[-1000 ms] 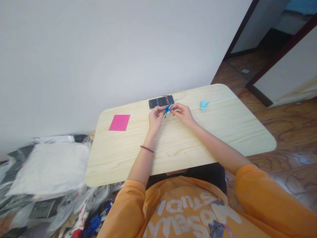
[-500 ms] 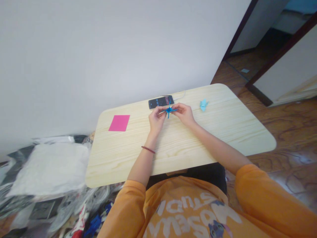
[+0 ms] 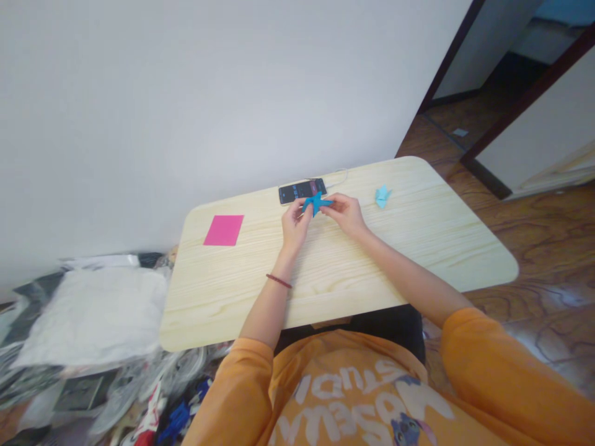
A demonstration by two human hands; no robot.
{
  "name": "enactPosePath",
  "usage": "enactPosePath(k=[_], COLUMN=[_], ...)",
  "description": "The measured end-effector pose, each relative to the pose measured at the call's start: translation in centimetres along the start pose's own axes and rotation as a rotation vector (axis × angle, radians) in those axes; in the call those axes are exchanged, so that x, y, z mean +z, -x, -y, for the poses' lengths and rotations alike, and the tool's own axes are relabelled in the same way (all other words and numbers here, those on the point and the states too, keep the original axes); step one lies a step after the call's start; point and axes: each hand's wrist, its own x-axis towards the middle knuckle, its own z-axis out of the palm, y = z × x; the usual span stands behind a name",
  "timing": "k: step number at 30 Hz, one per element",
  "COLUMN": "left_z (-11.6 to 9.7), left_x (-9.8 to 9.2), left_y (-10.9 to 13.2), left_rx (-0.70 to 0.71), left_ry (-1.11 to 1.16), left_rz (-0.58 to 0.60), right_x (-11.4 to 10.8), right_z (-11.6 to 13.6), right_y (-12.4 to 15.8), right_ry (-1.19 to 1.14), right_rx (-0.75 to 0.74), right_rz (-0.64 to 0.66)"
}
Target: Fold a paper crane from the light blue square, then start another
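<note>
A blue origami paper crane is held between my two hands above the table, just in front of the phone. My left hand pinches its left side, fingers closed on the paper. On the opposite side, my right hand grips the tip that points right. The crane's folded points stick out toward and away from me. A light blue folded paper figure rests to the right of my right hand. To the left lies a flat square of pink paper.
A phone with a lit screen and a white cable lies by the wall edge of the table. Plastic-wrapped bundles and assorted items crowd the floor at left. A doorway opens at the far right.
The blue crane has turned in my fingers, and more of its flat upper face shows. My left hand has shifted slightly right; the pink paper and light blue figure stay put.
</note>
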Motion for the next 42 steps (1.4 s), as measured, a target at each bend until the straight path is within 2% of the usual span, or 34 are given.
enactPosePath(k=[9, 14, 23, 26, 30, 33, 42], left_z=[0.1, 0.4, 0.6, 0.2, -0.9, -1.6, -0.5], left_x=[-0.2, -0.1, -0.1, 0.0, -0.1, -0.1, 0.1], left_y=[-0.2, -0.3, -0.4, -0.3, 0.1, 0.3, -0.3], left_rx=[0.12, 0.044, -0.03, -0.027, -0.001, -0.002, -0.072], left_ry=[-0.004, 0.094, 0.126, 0.166, 0.195, 0.205, 0.219], left_rz=[-0.028, -0.044, -0.037, -0.003, 0.106, 0.124, -0.011], right_x=[0.2, 0.2, 0.0, -0.1, -0.2, -0.4, -0.3], right_z=[0.4, 0.5, 1.1, 1.2, 1.0, 0.8, 1.0], right_y=[0.1, 0.2, 0.2, 0.2, 0.0, -0.1, -0.1], right_ry=[-0.019, -0.017, 0.079, 0.091, 0.119, 0.142, 0.148], right_rx=[-0.008, 0.0, -0.052, -0.052, -0.062, -0.062, -0.08], right_rz=[-0.027, -0.018, -0.001, 0.024, 0.035, 0.04, 0.028])
